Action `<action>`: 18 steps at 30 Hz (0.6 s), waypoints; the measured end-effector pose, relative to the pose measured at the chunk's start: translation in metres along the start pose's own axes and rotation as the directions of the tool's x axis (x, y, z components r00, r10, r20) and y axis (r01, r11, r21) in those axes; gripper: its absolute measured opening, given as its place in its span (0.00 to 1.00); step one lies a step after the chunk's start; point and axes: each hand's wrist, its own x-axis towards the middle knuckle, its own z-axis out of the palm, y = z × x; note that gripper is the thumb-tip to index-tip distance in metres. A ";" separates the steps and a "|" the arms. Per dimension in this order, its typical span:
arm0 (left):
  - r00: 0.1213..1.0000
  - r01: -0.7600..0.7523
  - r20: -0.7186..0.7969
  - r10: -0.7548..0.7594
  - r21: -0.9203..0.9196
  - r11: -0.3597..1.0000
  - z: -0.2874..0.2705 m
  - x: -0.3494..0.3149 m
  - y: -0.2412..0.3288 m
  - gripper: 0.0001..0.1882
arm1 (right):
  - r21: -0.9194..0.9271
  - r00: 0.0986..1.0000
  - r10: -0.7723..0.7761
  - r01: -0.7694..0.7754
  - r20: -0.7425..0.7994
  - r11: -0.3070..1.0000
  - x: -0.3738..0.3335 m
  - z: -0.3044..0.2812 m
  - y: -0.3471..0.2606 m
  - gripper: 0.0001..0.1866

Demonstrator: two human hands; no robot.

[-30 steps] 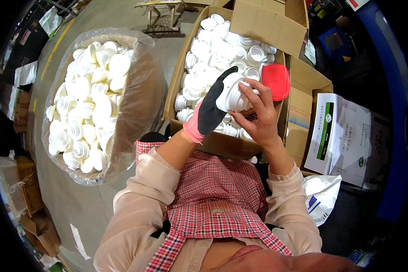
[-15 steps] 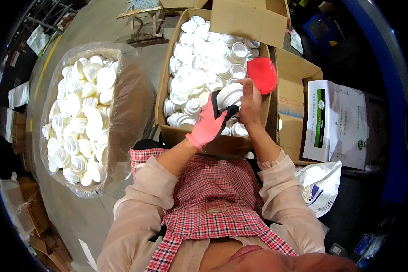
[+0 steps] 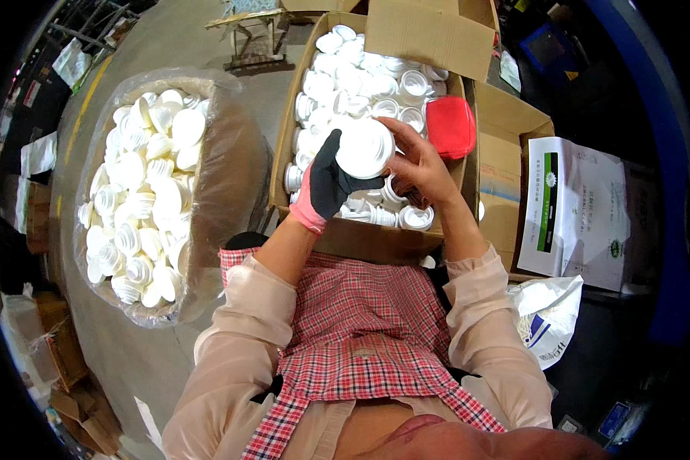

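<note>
My left hand (image 3: pixel 326 184), in a pink glove with black palm and fingers, is closed round a round white ridged plastic lid (image 3: pixel 364 149). The lid's flat face is turned up toward me, over the near part of a cardboard box (image 3: pixel 303 218). Bare, my right hand (image 3: pixel 422 169) grips the lid's right edge, thumb and forefinger curved along the rim. Its lower fingers are curled; a small dark brown thing or shadow beneath them is too unclear to name. Many similar white lids (image 3: pixel 337 80) fill the box below both hands.
To the left stands a plastic-lined container (image 3: pixel 230 153) heaped with white lids. A red pouch-like thing (image 3: pixel 450 126) lies at the box's right side. Further right are an open carton (image 3: pixel 506 153), a white printed carton (image 3: pixel 579 207) and a white bag (image 3: pixel 548 318). A small stool (image 3: pixel 245 34) stands behind.
The lid has been turned so its flat face shows, and it has shifted slightly left. My left palm has rolled up beneath it, and my right fingers have moved to its edge.
</note>
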 end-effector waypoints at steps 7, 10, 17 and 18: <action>1.000 0.015 -0.018 -0.012 0.200 0.980 -0.003 -0.017 0.019 0.24 | -0.643 0.961 -0.271 0.237 0.048 0.728 -0.006 0.024 -0.002 0.50; 0.999 -0.036 -0.001 0.037 0.209 0.977 -0.007 -0.018 0.015 0.22 | -0.692 0.938 -0.325 0.313 0.118 0.651 -0.006 0.026 0.000 0.51; 0.998 -0.023 -0.060 0.035 0.196 0.980 0.005 -0.022 0.015 0.19 | -0.698 0.931 -0.359 0.304 0.072 0.648 -0.007 0.038 0.000 0.51; 0.999 -0.006 -0.051 0.014 0.171 0.985 0.005 -0.022 0.017 0.19 | -0.672 0.936 -0.341 0.308 0.087 0.674 -0.006 0.036 -0.003 0.51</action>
